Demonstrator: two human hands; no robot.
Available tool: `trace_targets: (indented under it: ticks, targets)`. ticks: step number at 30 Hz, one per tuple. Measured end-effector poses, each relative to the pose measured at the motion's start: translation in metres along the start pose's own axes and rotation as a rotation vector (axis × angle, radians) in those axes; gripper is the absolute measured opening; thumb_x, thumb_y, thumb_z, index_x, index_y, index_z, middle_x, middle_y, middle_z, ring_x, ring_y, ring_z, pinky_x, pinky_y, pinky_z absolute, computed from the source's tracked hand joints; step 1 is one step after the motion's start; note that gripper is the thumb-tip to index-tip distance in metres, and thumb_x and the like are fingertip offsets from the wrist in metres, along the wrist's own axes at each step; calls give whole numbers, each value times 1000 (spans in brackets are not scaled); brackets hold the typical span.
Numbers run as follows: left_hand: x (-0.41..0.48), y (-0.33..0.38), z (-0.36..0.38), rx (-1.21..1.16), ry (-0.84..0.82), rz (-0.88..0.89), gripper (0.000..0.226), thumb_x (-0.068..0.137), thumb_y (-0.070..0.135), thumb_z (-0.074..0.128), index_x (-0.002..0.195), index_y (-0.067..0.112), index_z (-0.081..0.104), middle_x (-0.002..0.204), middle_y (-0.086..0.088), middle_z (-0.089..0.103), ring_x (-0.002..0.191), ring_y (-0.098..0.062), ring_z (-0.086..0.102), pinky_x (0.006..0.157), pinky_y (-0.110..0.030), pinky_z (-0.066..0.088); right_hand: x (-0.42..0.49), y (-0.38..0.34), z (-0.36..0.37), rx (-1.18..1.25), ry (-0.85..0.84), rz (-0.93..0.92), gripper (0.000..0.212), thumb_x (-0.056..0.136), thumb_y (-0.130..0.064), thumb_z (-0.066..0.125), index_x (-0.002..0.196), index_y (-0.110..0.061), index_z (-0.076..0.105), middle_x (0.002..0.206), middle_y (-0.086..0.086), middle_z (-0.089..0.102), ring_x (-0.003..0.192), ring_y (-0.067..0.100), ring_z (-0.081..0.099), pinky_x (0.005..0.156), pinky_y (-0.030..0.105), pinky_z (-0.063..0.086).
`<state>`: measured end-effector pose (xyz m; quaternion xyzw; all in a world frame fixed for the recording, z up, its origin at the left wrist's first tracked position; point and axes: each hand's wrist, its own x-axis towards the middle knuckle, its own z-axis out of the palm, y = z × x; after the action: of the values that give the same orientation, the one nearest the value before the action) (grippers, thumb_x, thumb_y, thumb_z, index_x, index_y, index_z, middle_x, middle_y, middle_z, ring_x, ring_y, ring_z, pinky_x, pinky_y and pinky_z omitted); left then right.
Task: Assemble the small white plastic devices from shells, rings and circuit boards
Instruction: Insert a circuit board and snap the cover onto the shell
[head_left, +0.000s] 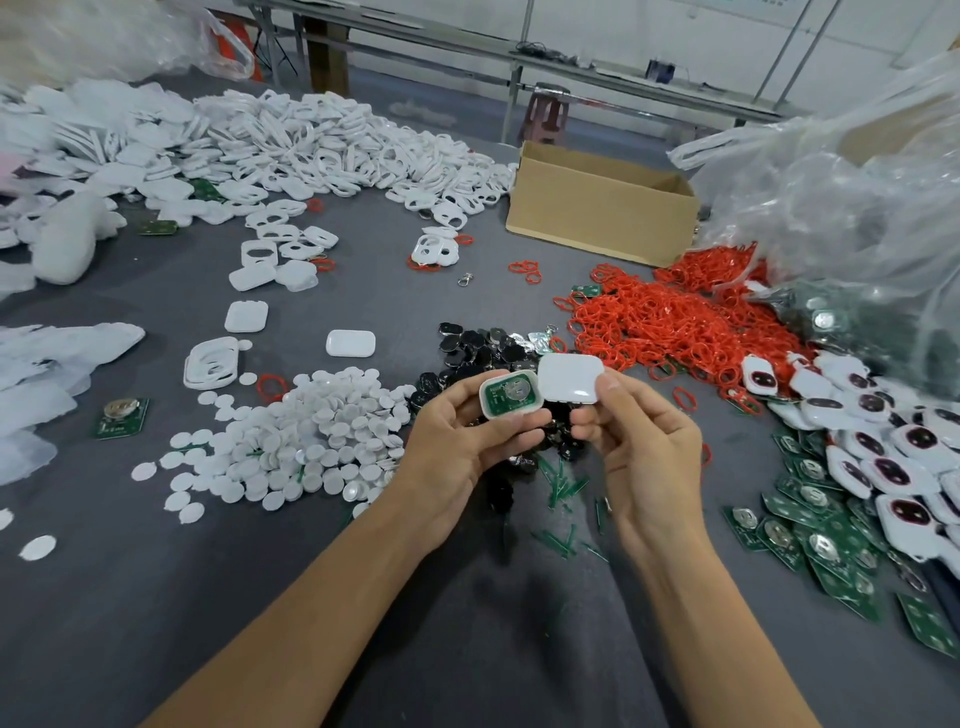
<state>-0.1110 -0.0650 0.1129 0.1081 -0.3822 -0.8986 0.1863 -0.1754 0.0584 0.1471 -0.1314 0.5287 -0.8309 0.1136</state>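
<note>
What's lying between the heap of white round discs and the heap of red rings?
In the head view, a small heap of black parts lies there.

The worktop (156, 597) is covered in matt grey cloth; the white shell (570, 382) is smooth, glossy plastic; the red rings (670, 317) look rubbery; the box (597, 218) is plain brown cardboard; the bags (841, 197) are crinkled clear plastic film.

White wall (613, 26); long metal-framed bench (467, 49) — reddish stool (546, 117) beside it.
</note>
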Motion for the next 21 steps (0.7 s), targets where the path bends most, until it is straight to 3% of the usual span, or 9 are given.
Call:
trace_targets:
  ticks: [5, 9, 11, 13, 15, 18, 21]
  targets:
    - [-2, -1, 2, 38, -12, 4, 51, 65, -5, 69, 115, 1, 59, 94, -11, 75, 82, -25, 74, 66, -25, 59, 0, 4, -1, -86, -23, -24, 16, 90, 1, 57, 100, 1, 68, 65, 6, 68, 52, 10, 59, 53, 18, 49]
    - [-3, -3, 0, 83, 16, 21, 41, 80, -15, 63, 117, 3, 58, 100, -11, 74, 88, -28, 74, 68, -26, 59, 7, 4, -13, -172, 118, -15, 20, 86, 3, 56, 86, -6, 73, 48, -2, 55, 42, 8, 46, 43, 16, 38]
    - [-2, -4, -1, 138, 50, 50, 39, 84, -15, 61, 117, 5, 59, 103, -12, 73, 90, -29, 73, 70, -28, 59, 11, 5, -22, -281, 156, 52, 24, 81, 3, 56, 74, -9, 75, 48, 1, 53, 41, 8, 42, 40, 15, 33]
    - [-2, -4, -2, 166, 77, 66, 38, 85, -15, 61, 117, 6, 58, 107, -14, 71, 91, -29, 73, 71, -28, 59, 14, 8, -29, -410, 88, 162, 24, 80, 2, 56, 71, -9, 75, 51, 5, 54, 43, 10, 42, 40, 17, 33]
    - [-2, -4, -2, 178, 82, 69, 39, 85, -15, 60, 118, 6, 58, 108, -15, 71, 90, -29, 73, 71, -29, 60, 17, 13, -34, -706, 0, 181, 24, 82, -2, 58, 71, -13, 76, 58, 3, 61, 52, 14, 47, 47, 21, 36]
    - [-3, -4, -2, 217, 72, 72, 38, 84, -15, 62, 116, 6, 59, 105, -13, 72, 88, -29, 74, 73, -30, 60, 17, 13, -36, -1225, 3, -147, 18, 80, -10, 66, 78, -25, 76, 82, -2, 67, 73, 5, 57, 65, 16, 38]
    - [-5, -3, 2, 254, 50, 56, 40, 81, -15, 66, 115, 5, 60, 105, -14, 72, 87, -29, 74, 72, -29, 61, 14, 4, -29, -1136, -35, -496, 14, 79, -9, 73, 86, -21, 76, 86, -4, 58, 77, -7, 52, 69, 3, 34]
